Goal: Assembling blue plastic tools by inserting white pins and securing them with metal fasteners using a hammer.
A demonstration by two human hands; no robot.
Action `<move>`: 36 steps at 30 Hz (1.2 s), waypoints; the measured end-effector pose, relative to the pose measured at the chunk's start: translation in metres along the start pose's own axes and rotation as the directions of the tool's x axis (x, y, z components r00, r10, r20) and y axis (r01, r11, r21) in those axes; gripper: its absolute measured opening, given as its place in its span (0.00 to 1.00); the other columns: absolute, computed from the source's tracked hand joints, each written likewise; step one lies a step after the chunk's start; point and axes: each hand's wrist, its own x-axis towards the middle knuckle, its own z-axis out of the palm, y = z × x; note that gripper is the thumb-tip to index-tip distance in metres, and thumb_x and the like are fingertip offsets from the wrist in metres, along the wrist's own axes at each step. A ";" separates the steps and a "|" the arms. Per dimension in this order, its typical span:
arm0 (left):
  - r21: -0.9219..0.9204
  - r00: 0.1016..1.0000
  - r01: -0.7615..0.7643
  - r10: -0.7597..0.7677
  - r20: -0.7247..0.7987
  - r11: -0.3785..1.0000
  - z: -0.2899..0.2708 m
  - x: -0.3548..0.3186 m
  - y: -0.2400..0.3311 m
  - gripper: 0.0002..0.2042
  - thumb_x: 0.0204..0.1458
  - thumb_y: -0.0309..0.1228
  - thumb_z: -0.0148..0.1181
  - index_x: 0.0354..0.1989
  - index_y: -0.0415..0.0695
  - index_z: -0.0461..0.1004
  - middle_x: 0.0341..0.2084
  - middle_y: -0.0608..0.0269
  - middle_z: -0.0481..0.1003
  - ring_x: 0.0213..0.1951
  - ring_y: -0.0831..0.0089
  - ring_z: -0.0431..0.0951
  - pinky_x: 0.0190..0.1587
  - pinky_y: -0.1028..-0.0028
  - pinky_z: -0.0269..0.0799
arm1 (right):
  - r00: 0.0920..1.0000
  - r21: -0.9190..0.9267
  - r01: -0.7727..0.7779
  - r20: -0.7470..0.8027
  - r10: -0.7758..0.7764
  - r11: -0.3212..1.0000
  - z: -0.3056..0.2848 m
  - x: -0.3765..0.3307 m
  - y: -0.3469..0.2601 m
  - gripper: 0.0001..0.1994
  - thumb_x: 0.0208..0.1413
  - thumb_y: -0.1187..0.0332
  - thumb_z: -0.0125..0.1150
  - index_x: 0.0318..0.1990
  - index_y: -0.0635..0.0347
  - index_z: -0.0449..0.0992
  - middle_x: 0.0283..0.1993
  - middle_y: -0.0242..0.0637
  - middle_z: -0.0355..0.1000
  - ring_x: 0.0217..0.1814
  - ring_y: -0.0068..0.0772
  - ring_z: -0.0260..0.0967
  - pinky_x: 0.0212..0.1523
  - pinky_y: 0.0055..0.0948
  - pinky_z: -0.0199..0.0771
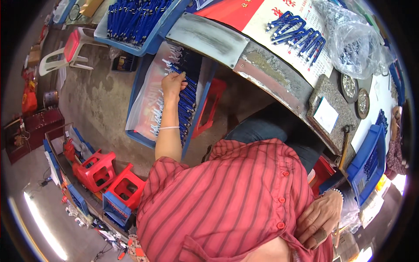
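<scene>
My left hand (174, 84) reaches out over a blue crate (131, 114) lined with translucent plastic. Its fingers are closed in a pinch at the far end of a row of slim blue pieces (187, 102) with pale, hooked ends. One blue piece (175, 69) shows at the fingertips; its exact kind I cannot make out. At the lower right, my right hand (321, 220) lies against my striped red shirt, fingers stretched out and holding nothing. A brown band wraps one of its fingers.
The worn workbench (270, 65) carries more blue pieces (297, 35), a clear plastic bag (355, 48), a stone slab (327, 111) and small round dishes (349, 87). A full blue tray (144, 46) stands beyond the crate. Red stools (126, 185) and a white chair (65, 56) stand leftward.
</scene>
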 end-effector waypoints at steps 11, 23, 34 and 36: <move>0.385 1.000 0.006 -0.016 0.024 0.923 -0.008 0.007 0.010 0.12 0.47 0.34 0.64 0.23 0.37 0.76 0.17 0.62 0.76 0.17 0.80 0.74 0.19 0.80 0.68 | 0.998 -0.096 -0.034 -0.061 0.029 0.995 0.002 -0.008 -0.006 0.16 0.56 0.67 0.59 0.47 0.69 0.70 0.45 0.51 0.71 0.40 0.42 0.72 0.40 0.33 0.72; 0.668 0.881 -0.427 0.446 0.157 0.609 0.027 -0.042 -0.003 0.13 0.46 0.36 0.62 0.35 0.38 0.76 0.20 0.54 0.77 0.24 0.64 0.78 0.28 0.70 0.71 | 1.000 -0.024 0.005 -0.001 -0.005 1.000 0.000 -0.013 0.003 0.12 0.56 0.66 0.59 0.42 0.67 0.74 0.40 0.46 0.72 0.36 0.36 0.71 0.35 0.28 0.70; 0.512 0.849 -0.511 0.499 0.174 0.691 0.050 -0.079 0.000 0.13 0.53 0.36 0.52 0.39 0.40 0.75 0.31 0.45 0.76 0.36 0.49 0.76 0.40 0.60 0.71 | 0.975 -0.073 -0.205 -0.102 0.197 0.976 -0.029 -0.004 0.026 0.15 0.48 0.61 0.68 0.38 0.63 0.77 0.42 0.42 0.75 0.36 0.34 0.72 0.30 0.27 0.70; 0.610 0.848 -0.493 0.500 0.177 0.620 0.045 -0.095 -0.002 0.14 0.50 0.36 0.56 0.41 0.40 0.73 0.32 0.47 0.75 0.36 0.49 0.74 0.38 0.57 0.69 | 0.958 -0.091 -0.281 -0.089 0.273 0.955 -0.039 0.007 0.044 0.16 0.48 0.60 0.69 0.37 0.64 0.78 0.39 0.40 0.76 0.36 0.34 0.72 0.35 0.28 0.68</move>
